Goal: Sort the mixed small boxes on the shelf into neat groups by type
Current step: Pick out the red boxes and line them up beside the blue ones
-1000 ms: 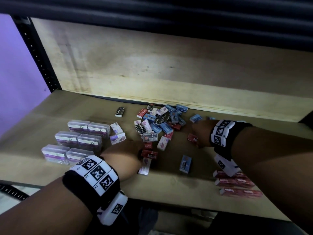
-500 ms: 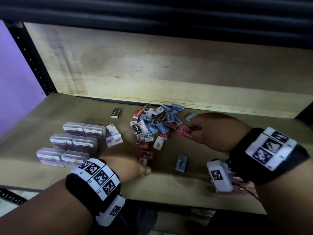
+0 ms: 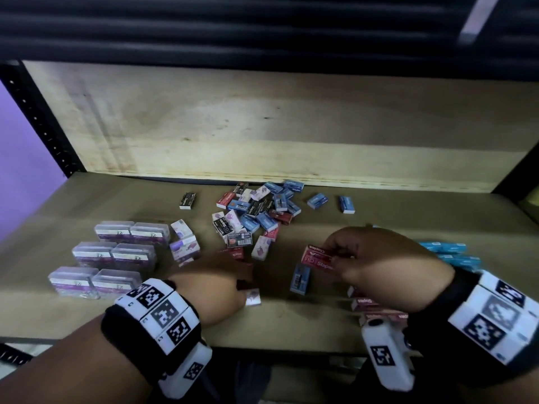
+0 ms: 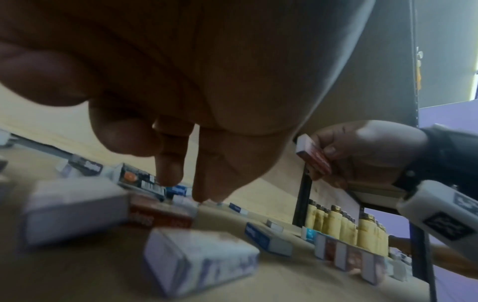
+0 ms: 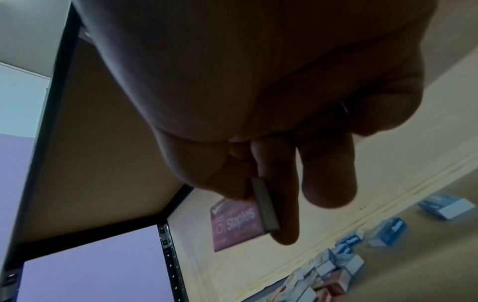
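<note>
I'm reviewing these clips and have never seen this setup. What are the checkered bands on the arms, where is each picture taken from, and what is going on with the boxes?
No robot here: a person wears a head camera and one camera on each wrist. The checkered bands are straps holding those wrist cameras. The wide picture is from the head, looking down at a wooden shelf; the other two look along each hand from below.

On the shelf lies a mixed pile of small boxes, red, blue, black and white-purple. Clear cases stand in neat rows on the left, and red boxes are lined up under the right wrist.

The right hand pinches a red staples box above the shelf. The left hand reaches down over boxes near the front edge, fingers pointing down and holding nothing.
</note>
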The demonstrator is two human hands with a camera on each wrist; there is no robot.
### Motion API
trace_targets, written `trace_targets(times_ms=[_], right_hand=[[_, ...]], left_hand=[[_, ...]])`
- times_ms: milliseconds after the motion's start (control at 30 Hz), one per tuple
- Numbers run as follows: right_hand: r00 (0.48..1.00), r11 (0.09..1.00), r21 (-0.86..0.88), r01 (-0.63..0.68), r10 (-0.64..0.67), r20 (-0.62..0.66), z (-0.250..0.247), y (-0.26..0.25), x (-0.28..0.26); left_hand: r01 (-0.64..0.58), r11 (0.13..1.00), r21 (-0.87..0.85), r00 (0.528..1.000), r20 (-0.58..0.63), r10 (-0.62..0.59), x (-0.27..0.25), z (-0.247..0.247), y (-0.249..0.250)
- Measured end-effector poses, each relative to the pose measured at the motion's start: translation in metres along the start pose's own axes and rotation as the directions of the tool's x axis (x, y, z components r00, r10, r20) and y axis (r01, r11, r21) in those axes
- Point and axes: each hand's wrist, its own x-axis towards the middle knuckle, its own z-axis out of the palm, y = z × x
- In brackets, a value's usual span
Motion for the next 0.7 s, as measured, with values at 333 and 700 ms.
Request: trace_targets(times_ms=[333,700], right_hand=[[0.995,0.994,0.078,-0.074,0.079,-0.055,-0.003,0.018,-0.015],[0.987,0.984,0.136,-0.113,0.127,-0.098,-0.002,0.041,-0.030]], left_hand=[[0.043,0.991,0.123,0.988,0.145,-0.061,0.027,-0.023,-0.014],[0.037,0.987,0.159,0.983,0.173,-0.064,0.046,-0.008,-0.021]])
